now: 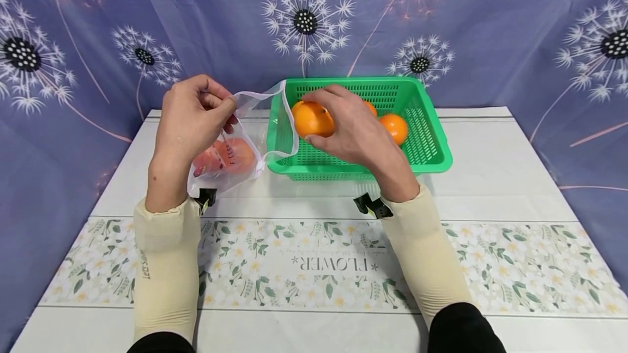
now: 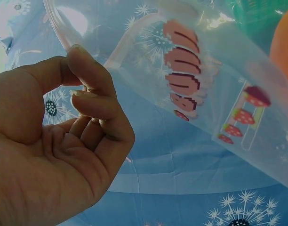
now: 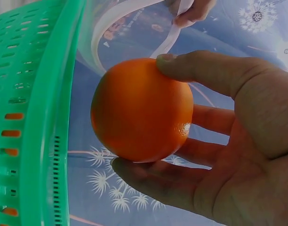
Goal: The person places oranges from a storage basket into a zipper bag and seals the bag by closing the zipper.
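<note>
- The left hand [image 1: 188, 119] pinches the rim of a clear bag [image 1: 230, 154], holding its mouth open; fruit already lies inside.
- The right hand [image 1: 350, 124] cups an orange [image 1: 313, 120] between thumb and fingers, lifted at the basket's left wall, just beside the bag mouth.
- The orange looks firm, smooth and fairly light, so a round cupping hold suits it; the bag is thin, limp film, best held at the rim.
- The green basket [image 1: 432, 151] holds more oranges [image 1: 394, 127].

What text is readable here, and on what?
"FLOWER": upside down in the head view, on the floral band of the table cover.
Small print above it: too small to read.
Lettering on the left sleeve: too blurred to read.
Clear bag: pictures only, no words.
</note>
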`<state>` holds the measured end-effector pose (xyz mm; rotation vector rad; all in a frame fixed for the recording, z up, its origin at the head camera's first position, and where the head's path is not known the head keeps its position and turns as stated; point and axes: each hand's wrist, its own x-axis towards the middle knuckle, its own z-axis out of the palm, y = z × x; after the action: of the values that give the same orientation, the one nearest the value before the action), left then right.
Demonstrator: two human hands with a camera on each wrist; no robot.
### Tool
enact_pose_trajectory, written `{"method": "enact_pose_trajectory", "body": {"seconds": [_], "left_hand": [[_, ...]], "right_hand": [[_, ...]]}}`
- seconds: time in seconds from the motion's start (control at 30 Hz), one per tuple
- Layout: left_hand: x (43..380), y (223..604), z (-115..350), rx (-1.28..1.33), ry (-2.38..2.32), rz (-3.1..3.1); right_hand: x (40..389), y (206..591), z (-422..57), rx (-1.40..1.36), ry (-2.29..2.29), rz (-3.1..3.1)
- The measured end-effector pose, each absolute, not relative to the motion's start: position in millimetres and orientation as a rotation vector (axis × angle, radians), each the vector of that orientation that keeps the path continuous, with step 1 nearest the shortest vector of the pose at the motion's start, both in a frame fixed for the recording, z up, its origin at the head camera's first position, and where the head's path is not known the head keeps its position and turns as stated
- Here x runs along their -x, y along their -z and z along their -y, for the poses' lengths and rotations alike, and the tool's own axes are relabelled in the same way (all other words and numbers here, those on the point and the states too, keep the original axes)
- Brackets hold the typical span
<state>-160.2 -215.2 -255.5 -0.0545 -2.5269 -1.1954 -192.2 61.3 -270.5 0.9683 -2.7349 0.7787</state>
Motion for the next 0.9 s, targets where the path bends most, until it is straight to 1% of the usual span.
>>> {"method": "enact_pose_trajectory", "body": {"seconds": [0.9], "left_hand": [[161.7, 257.5, 214.5, 0.051, 1.196, 2.544]], "right_hand": [[183.6, 272.9, -43.2, -1.072, -0.833, 2.636]]}}
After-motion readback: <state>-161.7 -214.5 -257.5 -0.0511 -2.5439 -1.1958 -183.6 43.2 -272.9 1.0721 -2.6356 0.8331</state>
